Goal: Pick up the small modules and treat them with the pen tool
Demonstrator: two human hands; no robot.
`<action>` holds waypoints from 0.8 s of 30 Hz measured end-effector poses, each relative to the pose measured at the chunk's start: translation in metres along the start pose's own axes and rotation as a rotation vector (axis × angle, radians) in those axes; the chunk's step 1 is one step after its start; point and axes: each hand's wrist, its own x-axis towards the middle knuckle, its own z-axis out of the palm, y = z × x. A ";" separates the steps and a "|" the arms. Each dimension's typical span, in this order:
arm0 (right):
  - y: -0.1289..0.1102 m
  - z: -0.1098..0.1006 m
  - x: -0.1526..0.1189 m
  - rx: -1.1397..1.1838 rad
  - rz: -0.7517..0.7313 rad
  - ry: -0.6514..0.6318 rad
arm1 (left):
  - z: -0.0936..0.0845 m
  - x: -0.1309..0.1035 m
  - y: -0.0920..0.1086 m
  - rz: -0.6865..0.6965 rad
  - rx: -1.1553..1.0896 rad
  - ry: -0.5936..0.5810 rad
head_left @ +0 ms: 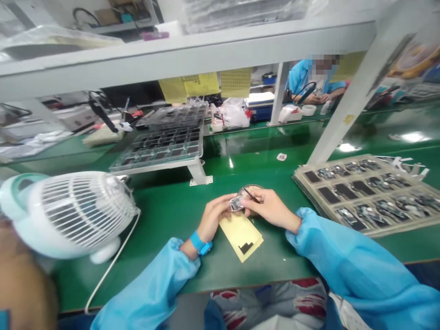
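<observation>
My left hand [217, 210] is closed around a small silver-grey electronic part [236, 203], held over the green bench. My right hand [266, 206] grips a thin dark tool that looks like tweezers [252, 195], and its fingertips meet the part. Under both hands lies a yellow backing sheet [237, 233] with a black adhesive piece [245, 248] near its lower end. Partly hidden behind my hands is a round dish [256, 187]. A blue wrist band [200, 243] circles my left wrist.
A white fan [85, 213] with its cable stands at left. Stacked trays of phone-like parts [371, 195] lie at right. Clear trays [165, 140] rest on a raised stand ahead. A slanted white post [343, 123] rises at right; a co-worker [318, 82] sits across the bench.
</observation>
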 end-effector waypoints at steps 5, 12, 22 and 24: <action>0.006 0.001 -0.004 -0.007 0.039 -0.018 | -0.004 -0.002 -0.001 0.067 0.081 -0.018; 0.010 -0.001 -0.002 -0.037 0.071 0.017 | 0.004 -0.007 0.002 0.088 0.188 -0.031; 0.011 -0.007 -0.003 -0.023 0.098 0.010 | 0.008 -0.005 -0.009 0.073 0.208 -0.015; 0.012 -0.006 -0.003 -0.024 0.103 0.027 | 0.008 -0.006 -0.009 0.091 0.242 -0.001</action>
